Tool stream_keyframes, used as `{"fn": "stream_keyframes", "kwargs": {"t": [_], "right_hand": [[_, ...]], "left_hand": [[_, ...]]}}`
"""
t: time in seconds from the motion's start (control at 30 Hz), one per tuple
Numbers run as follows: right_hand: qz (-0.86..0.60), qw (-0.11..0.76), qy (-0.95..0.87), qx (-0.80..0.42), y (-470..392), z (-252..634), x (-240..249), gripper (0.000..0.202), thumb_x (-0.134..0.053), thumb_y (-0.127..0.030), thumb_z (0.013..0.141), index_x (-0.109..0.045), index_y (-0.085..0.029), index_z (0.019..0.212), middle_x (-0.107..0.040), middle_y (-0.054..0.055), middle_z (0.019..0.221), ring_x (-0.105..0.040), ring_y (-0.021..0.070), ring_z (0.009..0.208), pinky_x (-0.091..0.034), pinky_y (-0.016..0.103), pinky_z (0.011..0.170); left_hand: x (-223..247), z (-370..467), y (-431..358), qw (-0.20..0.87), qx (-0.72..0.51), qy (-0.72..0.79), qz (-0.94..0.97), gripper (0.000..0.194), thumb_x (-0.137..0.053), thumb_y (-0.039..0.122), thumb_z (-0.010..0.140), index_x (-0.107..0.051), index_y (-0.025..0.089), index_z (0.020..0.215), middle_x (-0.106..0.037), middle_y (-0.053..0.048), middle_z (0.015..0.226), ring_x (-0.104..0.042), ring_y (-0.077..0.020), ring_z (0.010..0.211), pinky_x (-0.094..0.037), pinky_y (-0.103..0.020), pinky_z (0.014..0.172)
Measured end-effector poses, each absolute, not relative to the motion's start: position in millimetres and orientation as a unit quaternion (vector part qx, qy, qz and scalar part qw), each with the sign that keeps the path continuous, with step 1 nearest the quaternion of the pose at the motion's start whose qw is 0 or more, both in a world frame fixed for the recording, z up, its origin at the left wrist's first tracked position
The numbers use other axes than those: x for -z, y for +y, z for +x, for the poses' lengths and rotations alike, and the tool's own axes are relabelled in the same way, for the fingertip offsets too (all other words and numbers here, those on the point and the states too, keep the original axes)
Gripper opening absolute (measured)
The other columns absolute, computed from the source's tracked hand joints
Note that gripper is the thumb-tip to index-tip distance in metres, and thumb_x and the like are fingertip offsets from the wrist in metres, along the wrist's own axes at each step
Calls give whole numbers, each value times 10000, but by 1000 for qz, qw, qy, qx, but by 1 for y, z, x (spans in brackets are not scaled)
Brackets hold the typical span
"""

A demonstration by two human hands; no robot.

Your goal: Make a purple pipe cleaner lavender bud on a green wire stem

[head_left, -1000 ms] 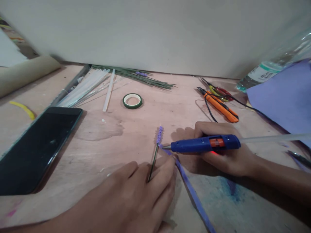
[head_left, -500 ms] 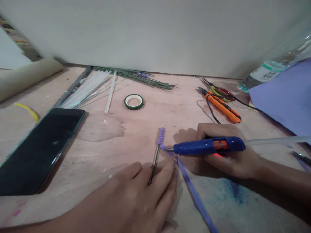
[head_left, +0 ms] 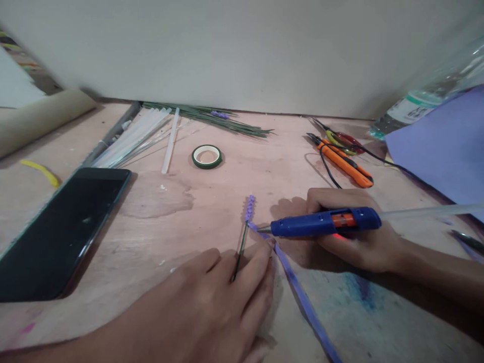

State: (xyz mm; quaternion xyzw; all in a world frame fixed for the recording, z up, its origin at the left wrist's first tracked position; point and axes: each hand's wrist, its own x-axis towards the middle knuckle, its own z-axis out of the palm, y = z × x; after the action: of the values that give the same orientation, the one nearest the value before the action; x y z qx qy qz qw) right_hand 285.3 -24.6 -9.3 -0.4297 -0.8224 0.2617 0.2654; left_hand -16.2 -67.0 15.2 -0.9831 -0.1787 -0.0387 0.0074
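Observation:
My left hand lies low over the table with a thin green stem running between its fingers. Its fingertips also pin a narrow purple strip, which trails off toward the bottom edge. Purple material is wound in small bumps around the top of the stem, forming a flower spike, and the strip's upper end joins its base. In my right hand is a blue glue gun, held level, with its metal nozzle at the strip close to the stem. A clear glue stick sticks out of its back.
A phone lies at left, near glue sticks. Behind are green tape and green wires. An orange cutter, scissors, a black cord, a bottle and a purple sheet occupy the right.
The glue gun nozzle has shifted very slightly right along the strip, away from the stem. Both hands keep their holds, and the whole view has moved a little.

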Motion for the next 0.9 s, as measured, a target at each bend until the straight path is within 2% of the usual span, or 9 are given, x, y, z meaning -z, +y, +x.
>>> {"fn": "stream_keyframes", "kwargs": {"t": [0.27, 0.47, 0.63, 0.73, 0.83, 0.9], "right_hand": [[-431, 241, -831, -257, -26, 284, 4, 154, -649, -228, 858, -531, -236, 760, -552, -44, 650, -481, 127, 557, -327, 290, 536], [-445, 173, -861, -178, -31, 278, -21, 227, -661, -304, 918, -500, -240, 772, -543, -47, 641, -457, 119, 525, -290, 279, 517], [-439, 105, -885, -114, -26, 261, -52, 330, -612, -365, 952, -438, -255, 694, -542, -14, 630, -421, 140, 523, -254, 301, 544], [-430, 52, -896, -99, -21, 249, -70, 359, -589, -394, 966, -472, -256, 656, -564, 8, 606, -424, 158, 520, -246, 315, 546], [-407, 24, -907, -101, -18, 244, -90, 304, -626, -319, 928, -506, -244, 660, -574, -4, 594, -411, 144, 484, -231, 324, 522], [-404, 26, -909, -100, -20, 249, -104, 247, -662, -267, 882, -539, -241, 670, -576, -11, 589, -427, 138, 466, -249, 324, 494]], "left_hand": [[-15, -12, -65, 3, 31, -175, -984, 517, -616, 493, 1064, -772, 102, 1364, -731, -267, 1482, -819, -344, 844, -674, -457, 611], [-15, -11, -66, 22, 27, -169, -985, 537, -592, 499, 1078, -760, 75, 1362, -748, -297, 1427, -809, -360, 838, -649, -467, 586], [-11, -12, -70, -2, 29, -173, -984, 533, -551, 484, 1102, -742, 77, 1389, -724, -265, 1487, -816, -368, 951, -677, -492, 681], [-11, -12, -72, -17, 31, -183, -982, 526, -571, 512, 1093, -750, 86, 1345, -713, -277, 1497, -818, -368, 968, -679, -505, 711], [-11, -11, -75, -8, 34, -187, -982, 555, -589, 559, 1081, -743, 93, 1341, -691, -303, 1516, -821, -357, 957, -661, -479, 668], [-12, -12, -77, 4, 41, -179, -983, 564, -613, 557, 1072, -739, 84, 1351, -688, -302, 1519, -814, -360, 1054, -659, -453, 681]]}}
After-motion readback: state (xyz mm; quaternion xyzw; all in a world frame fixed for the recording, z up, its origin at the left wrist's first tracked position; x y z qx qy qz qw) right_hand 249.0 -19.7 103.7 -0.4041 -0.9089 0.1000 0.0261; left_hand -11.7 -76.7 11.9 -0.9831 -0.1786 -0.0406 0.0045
